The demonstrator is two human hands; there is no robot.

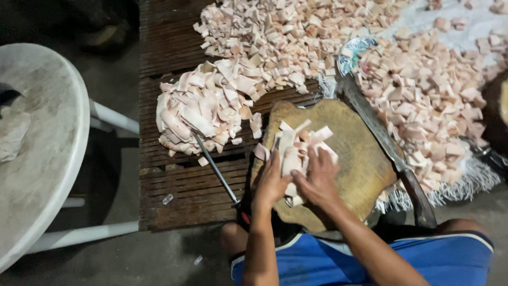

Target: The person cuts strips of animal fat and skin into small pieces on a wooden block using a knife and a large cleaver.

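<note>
My left hand [271, 182] and my right hand [318, 177] both press on a small stack of pale pink fat strips [297, 150] lying on a round wooden chopping block [354, 159]. The left hand grips the stack's left side, the right hand its right side. A long cleaver [381, 135] rests along the block's right edge, its dark handle [420, 201] pointing toward me. A thin sharpening rod [216, 169] lies left of the block.
A heap of uncut strips [203, 108] lies on the slatted wooden board [174, 180]. Several diced pieces [423, 90] spread over a white sack at the right and back. A white plastic table [37, 159] stands at the left.
</note>
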